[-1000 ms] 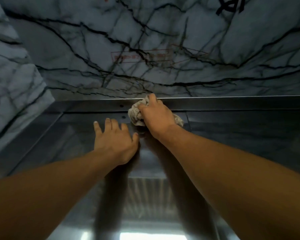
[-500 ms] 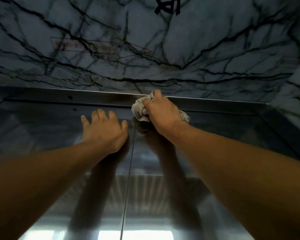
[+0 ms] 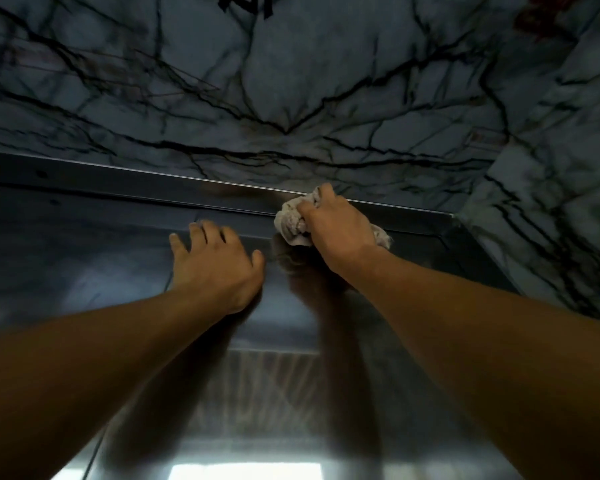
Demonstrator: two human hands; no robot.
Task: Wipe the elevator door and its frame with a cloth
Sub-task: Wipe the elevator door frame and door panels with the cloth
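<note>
The right hand (image 3: 336, 233) is up high, and its grip is curled tight round a bunched, pale cloth (image 3: 291, 225). The cloth is pressed on the top bar of the frame (image 3: 153, 188), right where it meets the elevator door (image 3: 84, 271). The left hand (image 3: 215, 265) lies flat on the shiny door with its fingers spread out, holding nothing.

The job right now looks like wiping along the top bar of the frame. To do it well, push the cloth firmly into the corner line where the bar and the door meet, because dirt likes to hide there. Slide it in one long, slow line toward the far corner (image 3: 454, 216) on the right. The flat hand helps to stay steady, but it may leave marks on the door, so that spot probably needs a wipe too. The marble wall (image 3: 291, 81) above is not part of the job.
</note>
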